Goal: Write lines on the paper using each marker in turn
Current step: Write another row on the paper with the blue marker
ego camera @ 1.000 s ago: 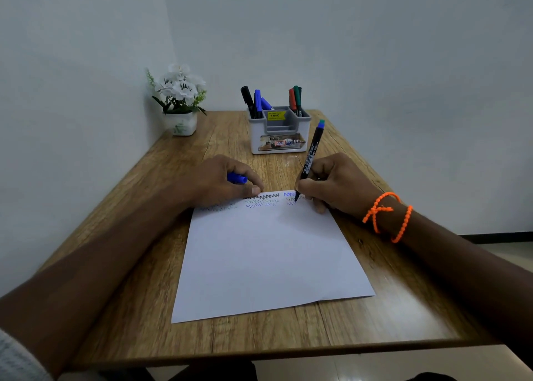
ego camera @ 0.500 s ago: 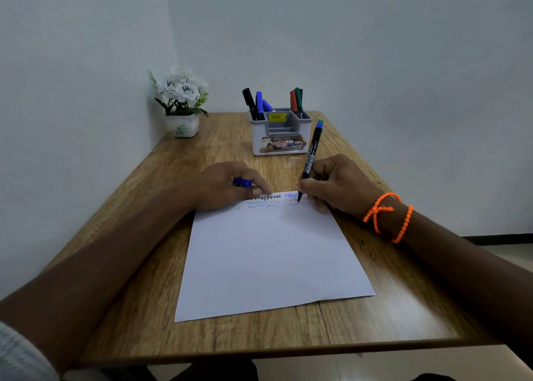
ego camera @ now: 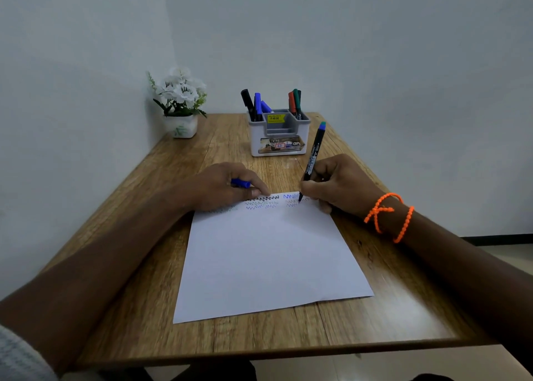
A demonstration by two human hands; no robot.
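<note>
A white sheet of paper (ego camera: 268, 253) lies on the wooden table (ego camera: 129, 308), with rows of zigzag lines along its far edge. My right hand (ego camera: 340, 184) grips a black marker (ego camera: 313, 158) with a blue end, its tip touching the paper near the far right corner. My left hand (ego camera: 222, 187) rests on the far left corner of the sheet and holds a blue cap (ego camera: 240, 183) in its curled fingers. A white and grey marker holder (ego camera: 278, 135) stands farther back with black, blue, red and green markers in it.
A white pot of white flowers (ego camera: 180, 106) stands at the far left corner against the wall. Walls close the table in on the left and at the back. An orange bead bracelet (ego camera: 388, 216) is on my right wrist.
The marker tip has crept a little to the right and down along the zigzag rows. My left hand has stayed on the paper with the cap.
</note>
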